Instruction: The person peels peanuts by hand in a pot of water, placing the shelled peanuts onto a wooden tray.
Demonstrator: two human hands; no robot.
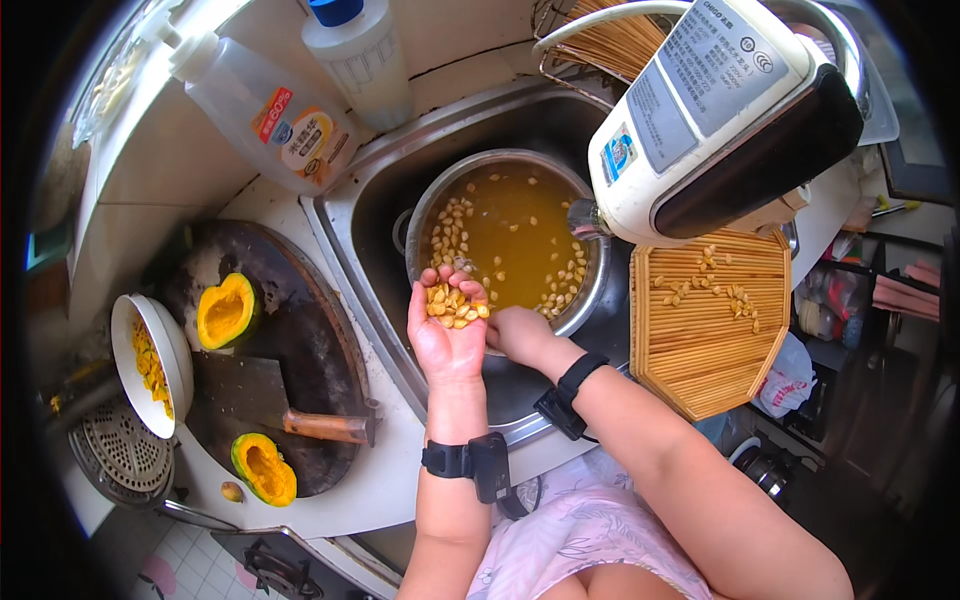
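My left hand [448, 341] is palm up and cupped, holding a small heap of pumpkin seeds [452, 305]. Close beside it, my right hand [521, 334] reaches over the near rim of a metal basin [596, 296]; its fingers are bent down and their tips are hidden. Yellowish water [517, 214] fills the basin, with more pumpkin seeds [448, 225] afloat, mostly along the left and right sides. Several wet seeds [697, 283] lie scattered on a tray of thin wooden slats [705, 360] to the right of the basin.
The basin stands in a steel sink [375, 202]. A water-heater faucet [712, 112] overhangs it. Left, a round chopping board [315, 352] bears a cleaver [255, 390] and pumpkin halves [227, 311]. A white bowl [180, 360] with orange scraps and a pump bottle [262, 112] stand nearby.
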